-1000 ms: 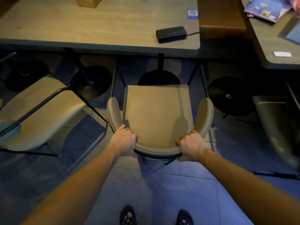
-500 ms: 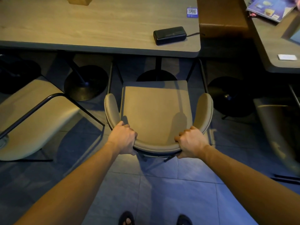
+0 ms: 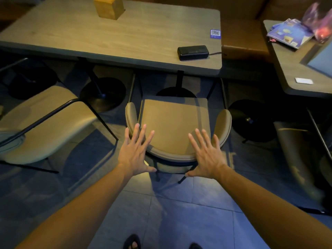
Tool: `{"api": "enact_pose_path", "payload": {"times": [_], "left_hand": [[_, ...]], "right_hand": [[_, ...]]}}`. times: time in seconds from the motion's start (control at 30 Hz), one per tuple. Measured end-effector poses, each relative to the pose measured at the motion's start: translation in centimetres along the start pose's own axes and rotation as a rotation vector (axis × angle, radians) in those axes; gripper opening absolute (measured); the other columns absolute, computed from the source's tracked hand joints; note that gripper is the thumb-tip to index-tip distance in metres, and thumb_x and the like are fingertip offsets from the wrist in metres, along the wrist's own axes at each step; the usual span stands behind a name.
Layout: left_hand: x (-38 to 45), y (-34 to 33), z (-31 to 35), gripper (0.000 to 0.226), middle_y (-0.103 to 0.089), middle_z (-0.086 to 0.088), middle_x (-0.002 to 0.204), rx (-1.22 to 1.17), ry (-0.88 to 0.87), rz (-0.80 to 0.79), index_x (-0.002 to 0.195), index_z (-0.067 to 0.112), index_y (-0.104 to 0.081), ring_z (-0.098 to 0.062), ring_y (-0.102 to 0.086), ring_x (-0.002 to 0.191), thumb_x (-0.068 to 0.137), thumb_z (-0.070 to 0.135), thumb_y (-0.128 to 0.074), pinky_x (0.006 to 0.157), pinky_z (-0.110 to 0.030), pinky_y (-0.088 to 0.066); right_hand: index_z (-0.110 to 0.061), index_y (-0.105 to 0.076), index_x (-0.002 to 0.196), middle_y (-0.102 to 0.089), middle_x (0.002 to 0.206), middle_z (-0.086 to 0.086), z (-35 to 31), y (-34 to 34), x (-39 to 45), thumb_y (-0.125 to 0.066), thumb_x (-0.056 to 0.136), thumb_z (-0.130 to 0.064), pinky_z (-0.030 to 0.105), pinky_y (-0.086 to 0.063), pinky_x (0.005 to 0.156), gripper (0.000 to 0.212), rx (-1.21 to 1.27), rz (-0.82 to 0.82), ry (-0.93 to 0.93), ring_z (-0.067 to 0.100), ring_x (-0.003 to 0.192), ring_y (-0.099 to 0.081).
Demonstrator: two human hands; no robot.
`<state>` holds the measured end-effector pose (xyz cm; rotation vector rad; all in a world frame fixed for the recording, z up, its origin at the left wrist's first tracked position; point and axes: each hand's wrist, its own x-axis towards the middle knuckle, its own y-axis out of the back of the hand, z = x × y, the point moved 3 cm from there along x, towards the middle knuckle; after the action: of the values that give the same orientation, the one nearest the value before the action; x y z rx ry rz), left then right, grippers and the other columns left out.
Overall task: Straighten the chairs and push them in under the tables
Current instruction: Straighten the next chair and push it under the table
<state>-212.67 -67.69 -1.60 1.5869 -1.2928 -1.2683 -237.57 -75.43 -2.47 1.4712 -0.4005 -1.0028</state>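
Note:
A beige padded chair with a curved backrest faces the long wooden table, its seat front near the table's near edge. My left hand hovers over the backrest's left end, fingers spread, holding nothing. My right hand hovers the same way over the right end. A second beige chair with a dark metal arm frame stands at the left, turned askew and well out from the table. Part of a third chair shows at the right edge.
A black power bank with a cable and a wooden box lie on the table. Round black table bases stand on the tiled floor. A second table at the right carries booklets and a card.
Both hands have let go of the chair's backrest and opened with fingers spread. The view has pulled back a little from the table.

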Motion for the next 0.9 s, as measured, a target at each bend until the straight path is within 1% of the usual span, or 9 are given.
{"api": "enact_pose_path", "payload": {"times": [0.1,0.2,0.33,0.43,0.5,0.57,0.63,0.73,0.9], "left_hand": [[-3.7,0.1,-2.6,0.138,0.029,-0.017,0.160,-0.020,0.062,0.039,0.151,0.019,0.029,-0.040,0.027,0.146,0.058,0.101,-0.032,0.116,-0.063,0.004],[-7.4,0.6,-6.2,0.137,0.028,-0.016,0.160,-0.051,0.145,0.067,0.152,0.021,0.025,-0.039,0.029,0.145,0.057,0.101,-0.033,0.116,-0.063,0.010],[-12.4,0.9,-11.6,0.134,0.033,-0.018,0.157,-0.041,0.225,0.065,0.150,0.019,0.030,-0.040,0.031,0.143,0.060,0.100,-0.029,0.115,-0.063,0.011],[-16.3,0.3,-16.5,0.129,0.037,-0.018,0.155,-0.045,0.257,0.073,0.148,0.019,0.032,-0.041,0.034,0.142,0.059,0.099,-0.015,0.114,-0.063,0.017],[-18.7,-0.2,-20.2,0.129,0.033,-0.019,0.157,-0.066,0.284,0.076,0.150,0.019,0.029,-0.041,0.032,0.143,0.055,0.098,-0.007,0.113,-0.063,0.018],[-21.3,-1.0,-24.1,0.131,0.028,-0.019,0.159,-0.071,0.317,0.051,0.152,0.019,0.026,-0.041,0.026,0.146,0.057,0.100,-0.017,0.114,-0.063,0.015],[-23.7,-2.3,-28.3,0.132,0.036,-0.018,0.155,-0.049,0.348,0.020,0.148,0.020,0.033,-0.040,0.030,0.144,0.061,0.100,-0.025,0.114,-0.064,0.016],[-27.2,-3.9,-34.4,0.131,0.037,-0.015,0.155,-0.038,0.397,0.003,0.148,0.023,0.033,-0.038,0.033,0.143,0.061,0.102,-0.024,0.112,-0.063,0.021],[-30.9,-6.7,-43.7,0.131,0.033,-0.013,0.158,-0.054,0.449,-0.047,0.148,0.024,0.033,-0.037,0.030,0.145,0.059,0.103,-0.024,0.114,-0.062,0.016]], "right_hand": [[-0.017,0.032,0.148,0.025,0.161,0.015,-1.9,1.7,-0.9,-0.038,0.057,-0.101,0.066,0.006,0.115,0.142,-0.016,0.020,0.030,0.038,0.147,0.021],[-0.017,0.031,0.148,0.023,0.161,0.015,-4.9,4.7,-0.9,-0.036,0.058,-0.099,0.065,0.006,0.115,0.139,-0.025,0.068,0.075,0.037,0.147,0.020],[-0.016,0.026,0.150,0.020,0.162,0.015,-11.3,9.7,0.4,-0.036,0.060,-0.098,0.063,0.006,0.116,0.137,-0.017,0.149,0.180,0.037,0.148,0.018],[-0.016,0.023,0.151,0.022,0.160,0.014,-17.0,13.3,1.6,-0.039,0.060,-0.098,0.062,0.009,0.116,0.138,-0.008,0.170,0.250,0.036,0.147,0.020],[-0.016,0.020,0.152,0.017,0.162,0.015,-21.0,15.7,2.4,-0.042,0.061,-0.097,0.060,0.010,0.116,0.137,-0.002,0.213,0.291,0.036,0.147,0.019],[-0.017,0.023,0.152,0.020,0.161,0.014,-25.4,17.6,3.3,-0.039,0.063,-0.097,0.060,0.010,0.116,0.135,-0.012,0.215,0.305,0.035,0.147,0.022],[-0.018,0.025,0.151,0.023,0.161,0.013,-30.2,19.0,4.5,-0.038,0.063,-0.097,0.060,0.008,0.117,0.134,-0.009,0.227,0.304,0.035,0.146,0.023],[-0.018,0.024,0.152,0.019,0.163,0.012,-37.4,20.3,6.1,-0.038,0.062,-0.098,0.060,0.007,0.117,0.135,0.008,0.239,0.344,0.034,0.147,0.021],[-0.018,0.018,0.154,0.013,0.164,0.014,-47.9,21.8,10.3,-0.039,0.059,-0.099,0.061,0.003,0.118,0.138,0.034,0.219,0.417,0.035,0.149,0.014]]}}
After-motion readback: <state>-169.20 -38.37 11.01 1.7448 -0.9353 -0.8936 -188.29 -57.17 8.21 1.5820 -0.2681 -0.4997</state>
